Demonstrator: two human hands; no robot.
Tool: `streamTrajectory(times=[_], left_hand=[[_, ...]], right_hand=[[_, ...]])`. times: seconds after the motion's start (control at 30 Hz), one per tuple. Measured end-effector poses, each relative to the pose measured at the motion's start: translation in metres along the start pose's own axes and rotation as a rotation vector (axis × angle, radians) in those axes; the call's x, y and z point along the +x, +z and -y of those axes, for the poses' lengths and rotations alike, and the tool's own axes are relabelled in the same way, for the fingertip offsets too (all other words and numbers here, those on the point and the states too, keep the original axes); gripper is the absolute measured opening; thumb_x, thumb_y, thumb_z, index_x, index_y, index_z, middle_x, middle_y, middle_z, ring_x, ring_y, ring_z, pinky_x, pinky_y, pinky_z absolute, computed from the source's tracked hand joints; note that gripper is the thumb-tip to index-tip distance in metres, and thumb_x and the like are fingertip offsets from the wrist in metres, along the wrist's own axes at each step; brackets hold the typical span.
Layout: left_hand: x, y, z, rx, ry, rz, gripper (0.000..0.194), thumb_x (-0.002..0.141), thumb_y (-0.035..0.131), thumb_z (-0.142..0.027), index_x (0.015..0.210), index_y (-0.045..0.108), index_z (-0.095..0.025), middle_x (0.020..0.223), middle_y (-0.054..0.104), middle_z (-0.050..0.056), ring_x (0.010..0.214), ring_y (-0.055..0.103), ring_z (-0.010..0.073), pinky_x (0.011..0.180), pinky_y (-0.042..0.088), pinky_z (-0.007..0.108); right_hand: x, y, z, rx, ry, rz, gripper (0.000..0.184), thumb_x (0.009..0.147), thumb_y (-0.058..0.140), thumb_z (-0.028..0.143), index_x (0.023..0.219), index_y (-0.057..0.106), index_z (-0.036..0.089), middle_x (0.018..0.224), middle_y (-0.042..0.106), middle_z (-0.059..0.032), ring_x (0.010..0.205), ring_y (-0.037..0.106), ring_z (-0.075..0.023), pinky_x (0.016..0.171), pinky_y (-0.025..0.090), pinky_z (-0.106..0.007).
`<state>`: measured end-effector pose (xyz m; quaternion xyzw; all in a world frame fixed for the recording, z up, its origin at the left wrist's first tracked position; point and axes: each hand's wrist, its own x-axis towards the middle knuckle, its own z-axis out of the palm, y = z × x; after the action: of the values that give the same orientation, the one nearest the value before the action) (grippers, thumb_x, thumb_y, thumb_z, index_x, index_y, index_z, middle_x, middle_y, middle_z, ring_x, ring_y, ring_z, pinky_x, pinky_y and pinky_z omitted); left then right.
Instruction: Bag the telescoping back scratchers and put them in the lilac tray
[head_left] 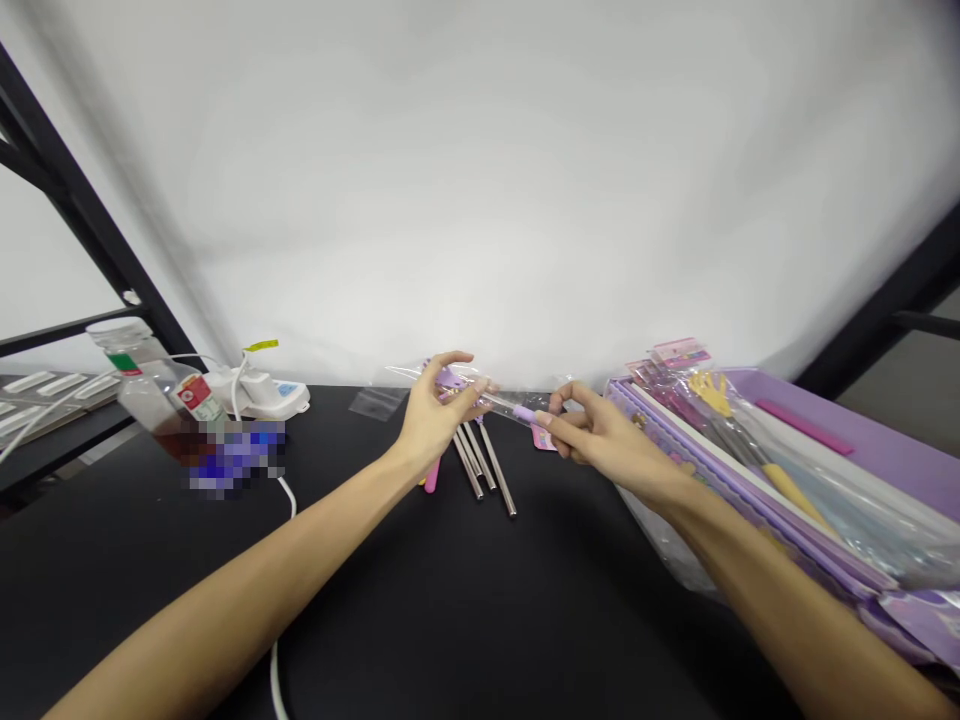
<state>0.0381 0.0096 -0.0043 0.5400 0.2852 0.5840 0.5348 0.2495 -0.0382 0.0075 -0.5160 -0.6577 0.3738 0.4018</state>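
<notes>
My left hand (433,412) pinches one end of a clear plastic sleeve (501,402) that holds a purple-handled tool. My right hand (592,432) grips the other end of the same sleeve, near its purple part (525,413). Both hands hover over the far part of the black table (465,600). Just below them lie three metal rods (484,468) side by side and a pink stick (432,474), partly hidden by my left hand.
A purple tray (862,440) on the right holds several packaged tools in clear sleeves (750,450). At the left stand a plastic bottle (150,385) and a white power strip (259,392) whose cable (279,640) runs toward me. An empty clear bag (377,401) lies at the back.
</notes>
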Motion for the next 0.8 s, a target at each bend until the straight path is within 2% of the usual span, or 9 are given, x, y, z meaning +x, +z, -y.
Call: streamTrajectory(times=[0.07,0.17,0.3,0.37,0.43,0.53,0.63,0.73,0.8], left_hand=[[0.000,-0.002,-0.002,0.009,-0.015,0.008,0.051,0.073,0.082,-0.032,0.117,0.057,-0.024,0.090,0.065,0.001,0.091,0.070,0.0186,0.086,0.059,0.037],[0.006,-0.010,-0.008,-0.018,-0.044,-0.047,0.054,0.070,0.084,-0.027,0.117,0.057,-0.023,0.087,0.062,-0.001,0.082,0.068,0.0137,0.084,0.059,0.035],[0.013,-0.023,-0.015,-0.048,-0.086,-0.038,0.054,0.071,0.083,-0.022,0.118,0.056,-0.022,0.085,0.062,-0.001,0.077,0.066,0.0108,0.085,0.057,0.033],[0.013,-0.025,-0.014,-0.059,-0.086,0.008,0.054,0.071,0.083,-0.023,0.118,0.056,-0.022,0.089,0.065,0.000,0.082,0.067,0.0130,0.084,0.056,0.033],[0.011,-0.023,-0.012,-0.070,-0.094,0.066,0.054,0.071,0.083,-0.024,0.119,0.056,-0.023,0.093,0.066,0.002,0.088,0.067,0.0154,0.083,0.056,0.033],[0.002,-0.012,-0.008,-0.006,-0.126,0.200,0.046,0.073,0.082,-0.028,0.115,0.062,-0.023,0.096,0.067,0.003,0.087,0.066,0.0162,0.081,0.056,0.033],[-0.007,0.002,-0.007,0.089,-0.134,0.298,0.035,0.077,0.078,-0.035,0.108,0.068,-0.020,0.098,0.066,0.005,0.085,0.066,0.0167,0.078,0.057,0.032],[-0.008,0.008,-0.009,0.139,-0.108,0.258,0.031,0.079,0.076,-0.038,0.102,0.069,-0.019,0.093,0.065,0.005,0.080,0.066,0.0166,0.071,0.058,0.029],[-0.005,0.005,-0.009,0.153,-0.081,0.196,0.031,0.078,0.077,-0.038,0.100,0.069,-0.018,0.088,0.064,0.004,0.076,0.066,0.0153,0.068,0.058,0.028]], right_hand=[[-0.001,0.002,0.001,0.132,-0.004,-0.030,0.042,0.078,0.072,0.054,0.094,0.048,0.023,0.062,0.060,0.0049,0.056,0.054,-0.0130,0.052,0.038,-0.025],[-0.003,-0.013,0.002,0.253,-0.040,0.026,0.041,0.072,0.080,0.047,0.094,0.056,0.021,0.078,0.071,-0.0027,0.073,0.066,-0.0186,0.068,0.050,-0.032],[-0.005,-0.033,0.002,0.199,-0.006,0.148,0.040,0.069,0.084,0.043,0.095,0.069,0.018,0.097,0.076,-0.0114,0.096,0.071,-0.0276,0.090,0.053,-0.042],[-0.005,-0.033,0.002,0.159,0.009,0.199,0.041,0.067,0.086,0.042,0.095,0.069,0.018,0.093,0.076,-0.0110,0.092,0.072,-0.0273,0.088,0.055,-0.042],[-0.004,-0.025,0.003,0.124,0.001,0.199,0.042,0.064,0.087,0.044,0.089,0.065,0.018,0.079,0.074,-0.0072,0.076,0.072,-0.0240,0.074,0.057,-0.039],[-0.002,-0.009,0.002,0.063,-0.083,0.051,0.048,0.060,0.088,0.046,0.078,0.052,0.021,0.062,0.060,0.0033,0.054,0.059,-0.0141,0.052,0.048,-0.028],[0.002,0.002,-0.001,0.008,-0.187,-0.079,0.056,0.056,0.090,0.044,0.075,0.042,0.023,0.062,0.046,0.0083,0.053,0.046,-0.0090,0.048,0.038,-0.023],[0.005,0.001,-0.004,-0.002,-0.185,-0.046,0.054,0.060,0.088,0.045,0.077,0.042,0.023,0.065,0.045,0.0080,0.055,0.045,-0.0094,0.050,0.038,-0.023],[0.006,-0.005,-0.007,-0.026,-0.157,-0.014,0.043,0.072,0.079,0.049,0.080,0.046,0.022,0.068,0.052,0.0049,0.059,0.052,-0.0120,0.056,0.044,-0.026]])
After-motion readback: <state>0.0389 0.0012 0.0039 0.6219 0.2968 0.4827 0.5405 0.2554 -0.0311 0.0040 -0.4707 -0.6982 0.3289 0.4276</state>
